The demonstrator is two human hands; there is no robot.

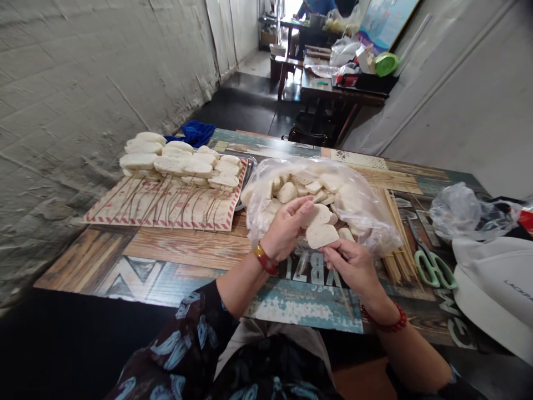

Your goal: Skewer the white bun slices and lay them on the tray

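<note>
My left hand (283, 229) pinches the edge of a pale bun slice (318, 214) between fingers and thumb. Just below it, a second bun slice (322, 236) sits at the upper end of a thin wooden skewer (343, 295). My right hand (355, 265) grips that skewer close under the slice, its lower end pointing down toward the table edge. How far the skewer passes into the upper slice is hidden. Behind both hands lies an open clear plastic bag (366, 208) full of loose bun slices (287, 192).
Left, skewered bun slices (177, 161) are piled on a tray, their sticks over printed paper (125, 204). Right of the bag lie bare skewers (395, 261), green-handled scissors (435, 268), a crumpled bag (453, 210) and a white cap (491, 289). A blue cloth (195, 133) rests behind.
</note>
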